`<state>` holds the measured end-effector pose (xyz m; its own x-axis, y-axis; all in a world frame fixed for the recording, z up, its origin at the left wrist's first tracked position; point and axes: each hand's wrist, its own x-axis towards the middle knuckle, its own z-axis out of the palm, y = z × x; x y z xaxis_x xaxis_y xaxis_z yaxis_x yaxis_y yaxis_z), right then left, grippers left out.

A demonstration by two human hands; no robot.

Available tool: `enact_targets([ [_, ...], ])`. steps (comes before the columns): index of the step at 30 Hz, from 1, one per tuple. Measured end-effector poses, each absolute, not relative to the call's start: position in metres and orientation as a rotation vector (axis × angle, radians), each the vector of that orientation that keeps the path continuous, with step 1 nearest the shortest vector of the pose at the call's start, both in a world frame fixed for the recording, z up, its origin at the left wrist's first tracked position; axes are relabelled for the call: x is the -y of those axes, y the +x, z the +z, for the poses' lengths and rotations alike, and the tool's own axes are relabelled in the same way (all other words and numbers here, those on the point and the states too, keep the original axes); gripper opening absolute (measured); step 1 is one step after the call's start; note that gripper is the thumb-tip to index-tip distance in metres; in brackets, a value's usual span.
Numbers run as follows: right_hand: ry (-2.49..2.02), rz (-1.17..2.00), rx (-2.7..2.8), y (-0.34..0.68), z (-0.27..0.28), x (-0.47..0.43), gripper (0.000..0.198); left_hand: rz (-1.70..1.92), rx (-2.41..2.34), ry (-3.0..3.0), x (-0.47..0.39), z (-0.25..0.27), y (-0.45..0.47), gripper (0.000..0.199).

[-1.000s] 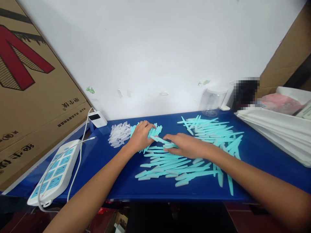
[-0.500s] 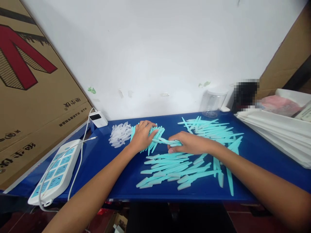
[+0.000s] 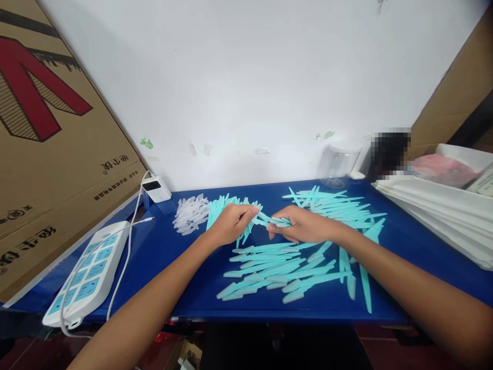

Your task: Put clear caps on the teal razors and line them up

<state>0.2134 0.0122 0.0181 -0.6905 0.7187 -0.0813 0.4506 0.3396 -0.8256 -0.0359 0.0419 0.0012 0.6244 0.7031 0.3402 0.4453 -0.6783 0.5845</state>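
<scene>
Turquoise sticks (image 3: pixel 265 218) bridge left hand (image 3: pixel 230 224), fingertips pinched, and right hand (image 3: pixel 304 225), fingers curled.

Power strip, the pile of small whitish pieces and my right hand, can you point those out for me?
Power strip (image 3: pixel 91 270): head view, on its socketed top face.
Pile of small whitish pieces (image 3: pixel 190 213): head view, near its middle.
Right hand (image 3: pixel 302 224): head view, on its back.
</scene>
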Motion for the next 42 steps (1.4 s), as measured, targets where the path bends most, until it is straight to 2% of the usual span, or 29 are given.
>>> enact_targets([
  [9,-0.873,1.389,2.366,0.213,0.024,-0.006,0.064,0.718,-0.842,2.256,-0.028,0.009,-0.028,0.054],
  [19,-1.015,1.270,2.204,0.218,0.031,-0.010,0.054,1.016,-0.971,2.134,-0.049,0.026,-0.052,0.059],
  [24,-1.030,1.194,2.206,0.213,0.030,-0.008,0.059,0.945,-0.981,2.184,-0.049,0.025,-0.051,0.060],
  [28,-1.113,1.158,2.105,0.214,0.026,-0.010,0.064,1.039,-1.056,2.196,-0.051,0.017,-0.048,0.060],
  [33,-1.110,1.237,2.012,0.212,0.025,-0.008,0.055,1.109,-1.101,2.261,-0.052,0.011,-0.046,0.057],
  [37,-1.005,1.181,2.095,0.210,0.027,-0.005,0.049,1.075,-1.088,2.278,-0.052,0.013,-0.046,0.056],
  [42,-1.040,1.107,2.096,0.212,0.028,-0.006,0.049,1.227,-1.372,2.283,-0.067,0.030,-0.071,0.059],
])
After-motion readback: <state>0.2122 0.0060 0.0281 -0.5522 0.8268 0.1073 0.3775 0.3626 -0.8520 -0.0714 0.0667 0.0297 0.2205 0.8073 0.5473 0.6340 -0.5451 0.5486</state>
